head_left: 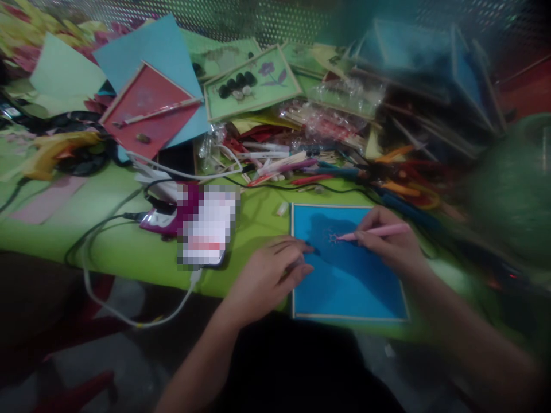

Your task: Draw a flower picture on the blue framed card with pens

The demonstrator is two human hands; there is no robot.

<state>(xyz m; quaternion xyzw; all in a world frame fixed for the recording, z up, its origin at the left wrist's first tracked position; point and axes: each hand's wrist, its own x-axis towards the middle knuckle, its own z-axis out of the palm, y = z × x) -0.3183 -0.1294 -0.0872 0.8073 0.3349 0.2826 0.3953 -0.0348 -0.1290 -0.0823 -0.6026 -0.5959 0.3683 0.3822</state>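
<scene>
A blue board (344, 287) with a pale wooden frame lies at the front edge of the green table. My right hand (387, 241) grips a pink pen (391, 230), its tip touching the board's upper middle. By the tip is a small light drawing (333, 237) with a star-like outline. My left hand (279, 269) rests over the board's left edge, thumb and fingers apart, holding nothing that shows. Shadows of both hands fall across the blue surface.
Left of the board, a phone (209, 229) with a white cable lies beside a purple device (159, 221). A yellow glue gun (60, 150) is at far left. Behind are scattered pens (275, 166), a red framed board (150, 115), a green framed board (253, 83) and a green rounded object (516, 183).
</scene>
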